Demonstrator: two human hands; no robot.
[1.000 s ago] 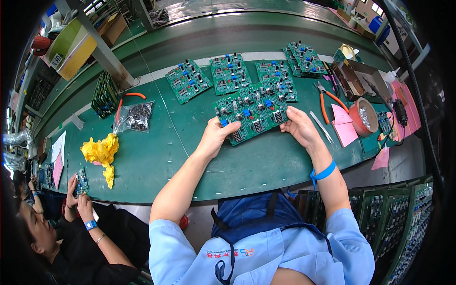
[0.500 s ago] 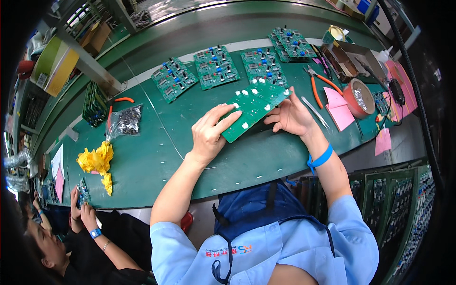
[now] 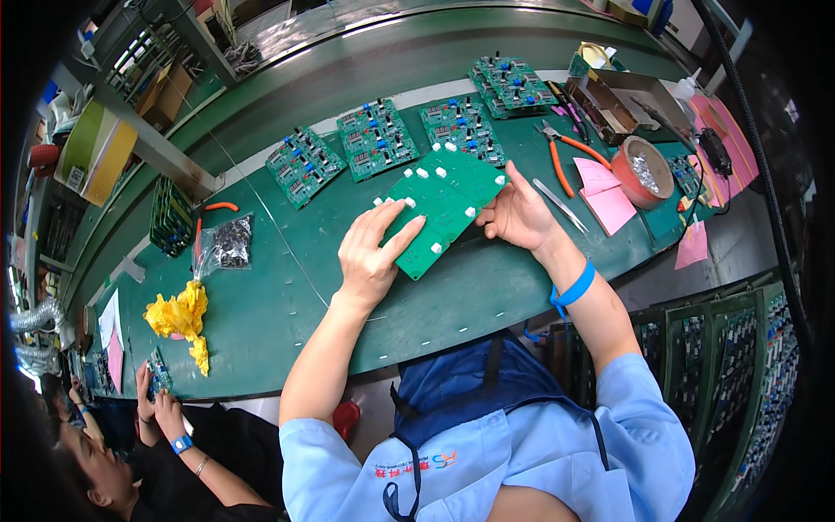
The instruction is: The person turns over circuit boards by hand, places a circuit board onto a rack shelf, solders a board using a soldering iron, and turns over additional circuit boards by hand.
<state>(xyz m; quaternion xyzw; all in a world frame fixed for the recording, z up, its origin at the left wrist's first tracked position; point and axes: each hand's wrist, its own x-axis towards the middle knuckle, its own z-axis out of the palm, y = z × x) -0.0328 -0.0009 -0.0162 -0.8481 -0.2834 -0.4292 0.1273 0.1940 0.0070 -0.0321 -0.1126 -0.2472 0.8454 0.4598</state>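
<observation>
A green circuit board (image 3: 442, 209) with white connectors is held tilted above the bench, its flat green side showing. My left hand (image 3: 372, 254) grips its left edge, with the thumb and fingertips lying on the upper face. The right edge rests in my right hand (image 3: 524, 214), thumb at the corner and the other fingers partly behind the board. Beyond it lie populated circuit boards (image 3: 302, 165) in a row, and more boards (image 3: 511, 85) are piled at the far right. A pair of tweezers (image 3: 561, 205) lies right of my right hand.
Orange-handled pliers (image 3: 559, 165), pink paper (image 3: 606, 202), a reddish round container (image 3: 642, 174) and an open box (image 3: 631, 104) stand rightward. Leftward are a yellow cloth (image 3: 178, 311), a plastic bag of dark parts (image 3: 230, 244) and upright boards (image 3: 170, 216). A co-worker's hands (image 3: 163, 412) hold another board.
The held board has come slightly nearer to me and turned more of its flat face into view. Both hands moved with it and keep their grip; the whole view has shifted a little.
</observation>
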